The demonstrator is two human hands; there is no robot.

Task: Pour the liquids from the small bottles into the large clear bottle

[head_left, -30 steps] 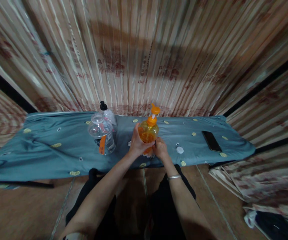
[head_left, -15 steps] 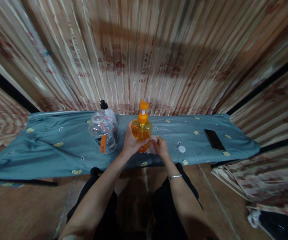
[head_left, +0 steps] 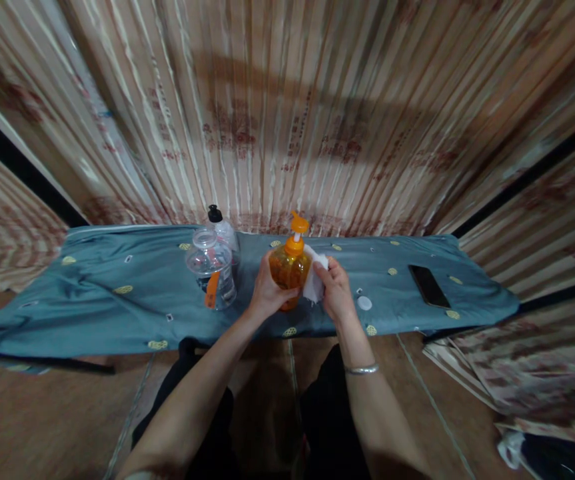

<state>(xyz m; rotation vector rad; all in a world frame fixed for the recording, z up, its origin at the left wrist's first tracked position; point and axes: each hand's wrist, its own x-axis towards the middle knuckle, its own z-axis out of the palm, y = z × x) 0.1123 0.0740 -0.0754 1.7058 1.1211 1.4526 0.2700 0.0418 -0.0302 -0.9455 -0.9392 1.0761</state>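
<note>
Left hand [head_left: 265, 291], fingers wrapped around an orange pump bottle [head_left: 290, 268] near the front edge of the tabletop [head_left: 142, 263], right hand [head_left: 337, 290], fingers pinching white tissue [head_left: 313, 285] beside it — open cloth [head_left: 395, 293] between white cap [head_left: 364, 303] and phone [head_left: 428, 285].

Glossy plastic, matt paper, wrinkled cloth

The pump bottle [head_left: 290, 269] looks like glossy, see-through plastic, with a smooth, opaque pump head [head_left: 299, 224]; the tissue [head_left: 314, 285] is matt, soft-looking paper; the clear bottle [head_left: 197, 261] shines like thin plastic; the wrinkled desk cloth [head_left: 137, 317] has a faint sheen; the bangle [head_left: 361, 369] is polished, silvery metal; the phone [head_left: 428, 285] has a smooth, dark face.
</note>
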